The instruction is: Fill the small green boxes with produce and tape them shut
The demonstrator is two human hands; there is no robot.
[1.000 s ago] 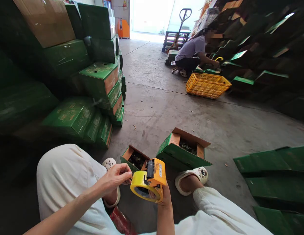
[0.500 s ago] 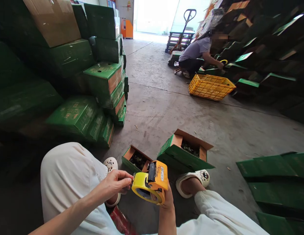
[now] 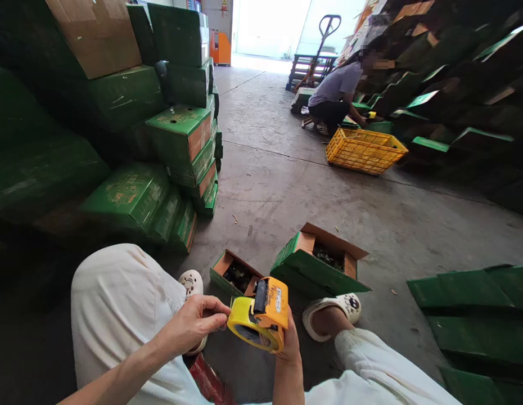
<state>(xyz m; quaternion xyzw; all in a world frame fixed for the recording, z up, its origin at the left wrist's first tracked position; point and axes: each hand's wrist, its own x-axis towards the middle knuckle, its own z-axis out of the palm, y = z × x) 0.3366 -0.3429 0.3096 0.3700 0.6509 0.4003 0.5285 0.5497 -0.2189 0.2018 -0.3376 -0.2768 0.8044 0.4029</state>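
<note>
Gripping loaded dispenser (image 3: 273,301), right hand (image 3: 292,340); fingering tape roll (image 3: 241,314), left hand (image 3: 198,319), can't confirm pinch. Apparently yet to seal: open cartons (image 3: 314,275), 12 and 1 o'clock.

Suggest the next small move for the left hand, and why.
Probably pick at the yellow tape roll to lift an end: the left hand is poised at its edge, while the right hand holds the orange dispenser. A loose end cannot be made out.

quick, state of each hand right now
Left hand: pinched closed at the edge of the tape; grip on it unclear.
Right hand: closed, holding the dispenser.
</note>
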